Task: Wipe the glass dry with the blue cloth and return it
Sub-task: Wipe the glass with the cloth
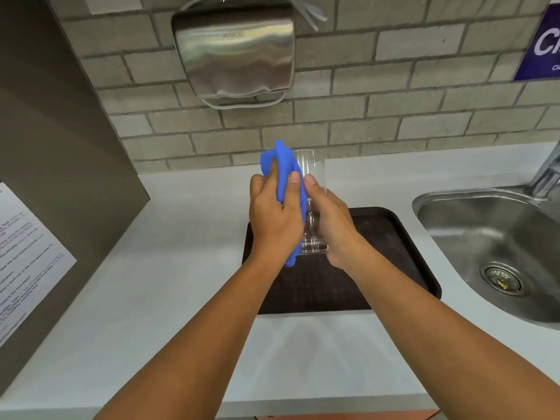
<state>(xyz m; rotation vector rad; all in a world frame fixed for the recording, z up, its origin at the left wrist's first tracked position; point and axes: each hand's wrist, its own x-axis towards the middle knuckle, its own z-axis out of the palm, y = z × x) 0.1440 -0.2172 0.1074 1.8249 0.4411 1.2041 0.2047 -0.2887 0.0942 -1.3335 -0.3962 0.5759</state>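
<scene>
Fingers [310,179] of the right hand [333,225] wrap around the glass [313,177] from the right side and hold it tight. The left hand [272,219] has its fingers closed on the blue cloth [285,165] and presses it flat against the left side of the glass. The glass is up in the air, standing almost straight, with its open top facing up and its thick bottom low. It hangs above the dark tray [394,237] and does not touch it.

I think one hand keeps the glass steady so the other can rub it. The cloth is bunched up, so it can soak up water well. Part of it pokes up past the rim and part hangs down below the left hand. Holding the glass over the tray may be so drips land there, and the tray looks like the place to put it back. The wiping seems to be in the middle, not done.

The tray sits on the white table [181,268]. A shiny sink [485,225] is just to the right. On the brick wall hangs a metal hand dryer [236,50] with small letters that look like "AIKE", but they are blurry. A purple sign [542,43] shows a big "C" and is cut off. A paper notice [27,250] on the left has words too small to read.
</scene>
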